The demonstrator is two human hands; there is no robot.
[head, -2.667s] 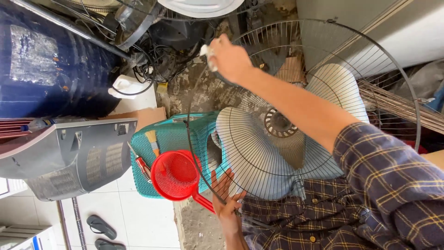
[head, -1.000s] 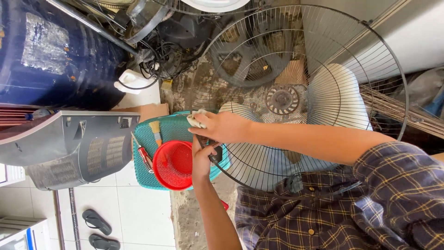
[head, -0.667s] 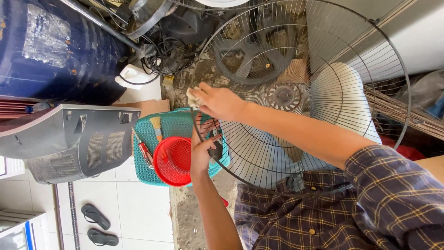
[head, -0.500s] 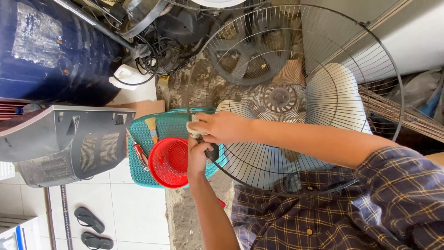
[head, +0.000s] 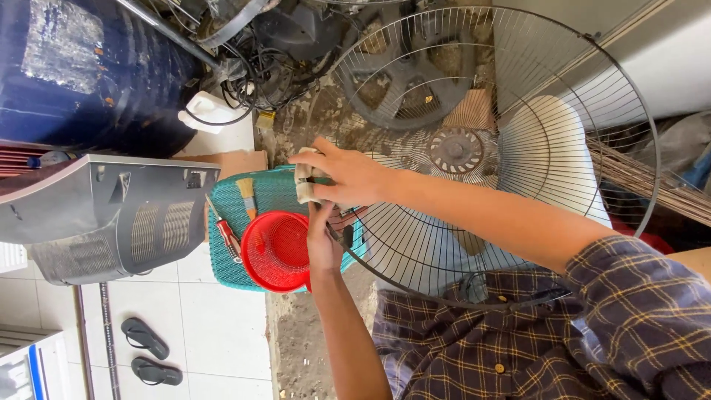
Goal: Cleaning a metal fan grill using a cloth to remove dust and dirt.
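On the teal basket (head: 270, 194) sits a red bowl (head: 278, 250); right hand (head: 348, 178) grips a cloth (head: 304, 183)

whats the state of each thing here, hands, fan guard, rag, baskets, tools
wire fan guard: held upright on its edge, blades behind it
cloth: folded, pressed to the guard's rim
right hand: gripping the cloth
left hand: gripping the guard's rim
red basket: resting on the teal basket
teal basket: flat on the floor
paintbrush: lying loose
screwdriver: lying loose
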